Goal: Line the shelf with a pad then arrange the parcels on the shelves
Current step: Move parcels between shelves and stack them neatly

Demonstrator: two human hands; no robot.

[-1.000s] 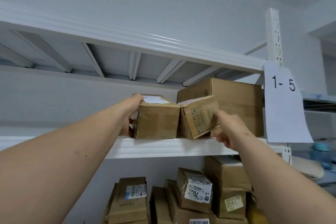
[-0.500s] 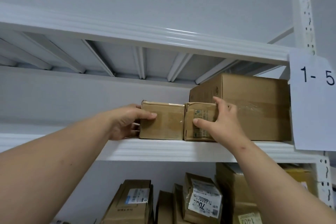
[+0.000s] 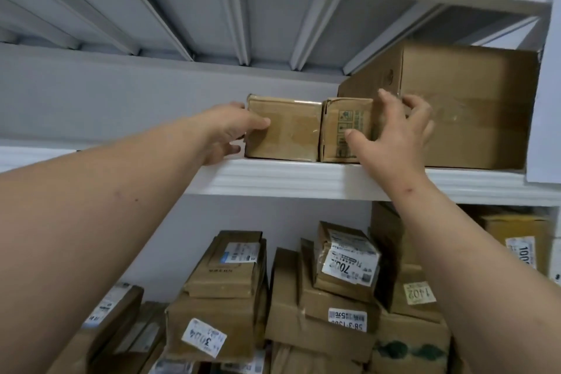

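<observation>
Two small brown parcels stand side by side on the white shelf [image 3: 273, 179], touching each other. My left hand [image 3: 230, 133] grips the left parcel [image 3: 288, 133] at its left side, thumb on the front face. My right hand [image 3: 397, 136] holds the right parcel [image 3: 335, 118], thumb on its front and fingers curled over its top right corner. This parcel sits against a large brown box [image 3: 473, 112] further right on the same shelf. A white ridged layer covers the shelf's front edge.
The ribbed underside of the upper shelf [image 3: 212, 9] hangs close above. A white paper sign [image 3: 546, 94] hangs at the right post. Several labelled parcels [image 3: 346, 264] are packed on the shelf below. The left part of the middle shelf [image 3: 36, 155] holds nothing visible.
The right parcel, tilted one second ago, now stands flat against the left one. Both hands stay on the parcels. The view has tilted down and come closer.
</observation>
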